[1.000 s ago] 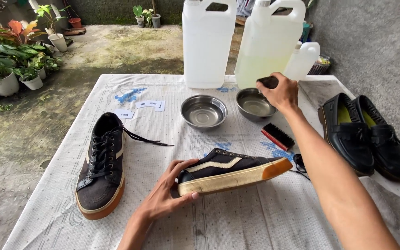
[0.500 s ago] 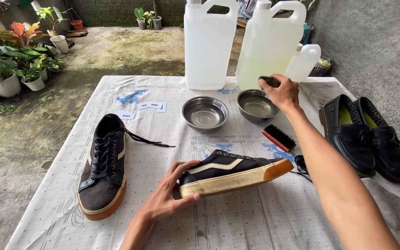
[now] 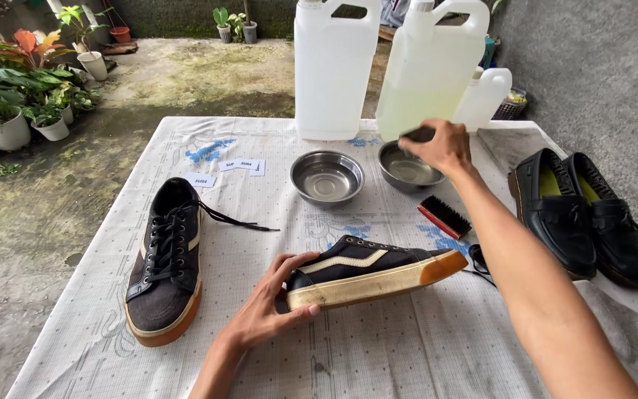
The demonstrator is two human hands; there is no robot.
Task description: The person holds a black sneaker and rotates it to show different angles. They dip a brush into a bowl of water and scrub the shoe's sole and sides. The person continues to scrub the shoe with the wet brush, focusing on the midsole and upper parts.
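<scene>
My left hand (image 3: 267, 307) grips the toe end of a black sneaker (image 3: 367, 270) with a cream stripe, a cream sole and an orange heel, tipped on its side on the cloth. My right hand (image 3: 443, 148) is closed on a small dark brush (image 3: 416, 134) held over the right steel bowl (image 3: 405, 166), which holds some liquid. A second steel bowl (image 3: 326, 177) stands to its left. The matching laced sneaker (image 3: 165, 258) lies flat at the left.
A red-backed black brush (image 3: 443, 216) lies by the bowls. Two large white jugs (image 3: 332, 66) (image 3: 431, 66) and a small bottle (image 3: 484, 97) stand at the back. A pair of black loafers (image 3: 581, 218) sits at the right edge. Paper labels (image 3: 241, 166) lie on the cloth; potted plants (image 3: 16, 111) stand beyond it.
My right hand has dipped a little lower and leftward over the right bowl with the brush. My left hand and the sneaker have stayed put.
</scene>
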